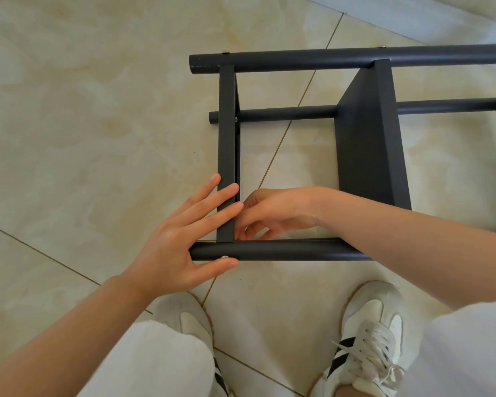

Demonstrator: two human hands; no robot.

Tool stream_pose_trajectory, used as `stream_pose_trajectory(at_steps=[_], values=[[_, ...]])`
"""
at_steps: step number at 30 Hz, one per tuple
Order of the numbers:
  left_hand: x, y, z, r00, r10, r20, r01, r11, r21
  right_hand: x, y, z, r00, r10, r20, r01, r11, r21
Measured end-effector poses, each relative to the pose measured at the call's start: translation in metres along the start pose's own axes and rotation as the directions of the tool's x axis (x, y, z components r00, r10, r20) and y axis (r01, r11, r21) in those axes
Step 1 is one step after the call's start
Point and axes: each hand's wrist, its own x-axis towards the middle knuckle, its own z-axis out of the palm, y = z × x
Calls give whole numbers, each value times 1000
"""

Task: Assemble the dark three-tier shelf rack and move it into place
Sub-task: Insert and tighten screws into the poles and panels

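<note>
White lace-up sneakers are standing on beige floor tiles. Just beyond, the left hand is pressing straight fingers on the dark grey metal shelf rack lying sideways; the right hand is curling into its corner, grasp impossible to tell. Rigid, likely light: its round posts are offering the best hold

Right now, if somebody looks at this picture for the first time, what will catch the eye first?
The dark rack lies on its side on the pale tiled floor, filling the upper right. At its near left corner the left hand rests flat on the end shelf and near post, while the right hand reaches inside the frame, fingers curled. White sneakers stand below.
</note>
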Motion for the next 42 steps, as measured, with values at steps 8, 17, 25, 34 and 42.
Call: stream_pose_trajectory(at_steps=[8, 17, 25, 34, 42], values=[[0, 1, -1, 1000, -5, 1, 5, 1000, 3, 2, -1, 0, 999, 3, -35, -3, 1000, 6], [0, 0, 0, 1000, 0, 1, 0, 1000, -2, 6, -1, 2, 998, -8, -55, 7, 1000, -20], [-1, -3, 1, 1000, 18, -6, -18, 1000, -3, 1, -1, -3, 1000, -6, -29, 7, 1000, 29], [-1, -2, 2, 1000, 11, -13, -11, 1000, -2, 4, 0, -1, 1000, 6, -5, -6, 1000, -4], [0, -1, 1, 1000, 2, -8, -2, 1000, 5, 4, 1, 1, 1000, -23, 17, 22, 998, 53]])
